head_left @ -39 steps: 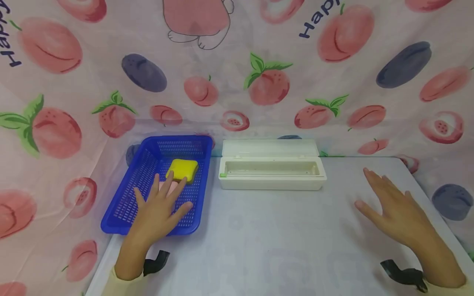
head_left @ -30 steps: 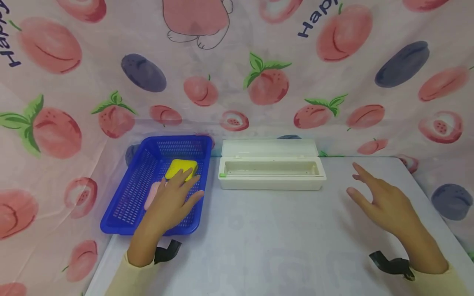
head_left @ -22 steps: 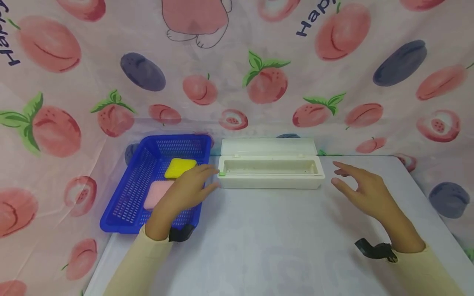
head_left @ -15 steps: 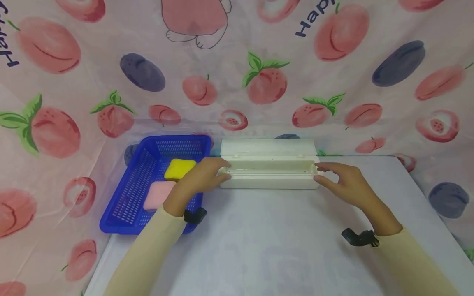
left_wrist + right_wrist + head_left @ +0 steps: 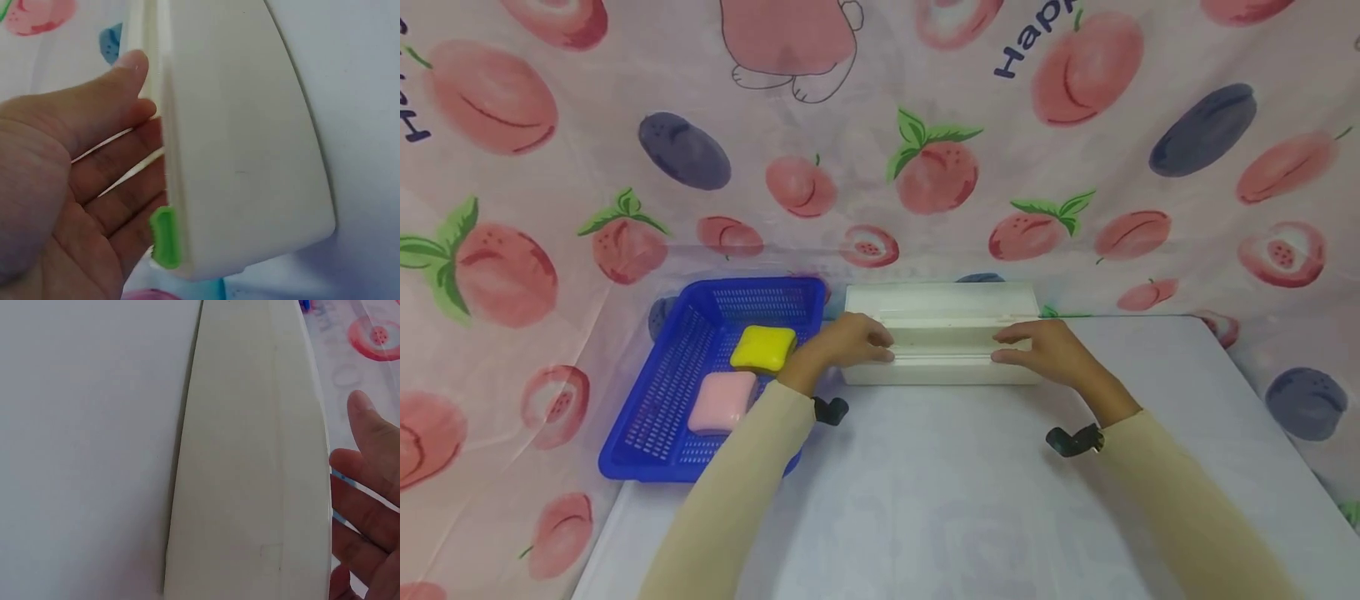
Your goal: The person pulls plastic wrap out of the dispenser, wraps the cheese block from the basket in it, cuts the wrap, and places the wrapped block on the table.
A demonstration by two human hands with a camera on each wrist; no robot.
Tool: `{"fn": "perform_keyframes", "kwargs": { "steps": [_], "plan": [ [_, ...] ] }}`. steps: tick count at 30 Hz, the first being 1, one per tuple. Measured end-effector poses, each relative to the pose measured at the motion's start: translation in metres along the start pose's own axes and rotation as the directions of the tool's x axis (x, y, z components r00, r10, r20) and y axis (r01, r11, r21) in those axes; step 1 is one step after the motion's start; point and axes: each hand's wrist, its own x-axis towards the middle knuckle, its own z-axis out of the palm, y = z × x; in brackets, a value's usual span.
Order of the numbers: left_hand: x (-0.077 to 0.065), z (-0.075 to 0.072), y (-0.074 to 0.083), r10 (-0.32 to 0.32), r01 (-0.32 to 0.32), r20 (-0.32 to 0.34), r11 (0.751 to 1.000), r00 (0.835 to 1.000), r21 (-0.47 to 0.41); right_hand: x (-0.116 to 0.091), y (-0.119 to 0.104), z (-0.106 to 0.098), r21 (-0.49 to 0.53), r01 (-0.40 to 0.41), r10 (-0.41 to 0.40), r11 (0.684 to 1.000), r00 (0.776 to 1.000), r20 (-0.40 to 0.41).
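Lengthwise, white box (image 5: 940, 372) runs left-right; left hand (image 5: 852, 340), right hand (image 5: 1047, 348): grip loosely parted.

gap: between left grip (image 5: 853, 340) and right grip (image 5: 1043, 348), above white box (image 5: 942, 372) | obstacles: raised lid (image 5: 940, 298) behind, blue basket (image 5: 657, 417) left

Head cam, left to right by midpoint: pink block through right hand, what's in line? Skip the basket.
Pink block → yellow block → left hand → white box → right hand.

L fingers (image 5: 878, 336) & R fingers (image 5: 1015, 332) now closer tog over white box (image 5: 940, 372)
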Motion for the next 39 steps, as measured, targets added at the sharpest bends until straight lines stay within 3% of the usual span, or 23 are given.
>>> {"fn": "perform_keyframes", "kwargs": {
  "steps": [5, 10, 21, 39],
  "plan": [
    [0.005, 0.005, -0.007, 0.010, -0.009, 0.007, 1.000, 1.000, -0.028, 0.006, -0.001, 0.005, -0.021, -0.021, 0.022, 1.000, 0.997, 0.072],
    [0.004, 0.006, -0.010, 0.001, -0.001, -0.003, 0.999, 1.000, -0.041, 0.010, 0.001, 0.007, -0.072, -0.029, 0.034, 0.997, 0.997, 0.075],
    [0.009, 0.010, -0.011, 0.088, -0.087, -0.053, 0.996, 0.995, 0.031, 0.015, 0.001, 0.001, -0.082, -0.039, 0.048, 0.996, 0.992, 0.114],
    [0.013, 0.014, -0.004, 0.083, -0.073, -0.076, 0.989, 0.994, 0.126, 0.019, 0.003, -0.004, -0.066, -0.051, 0.059, 0.997, 0.990, 0.129]
  ]
}}
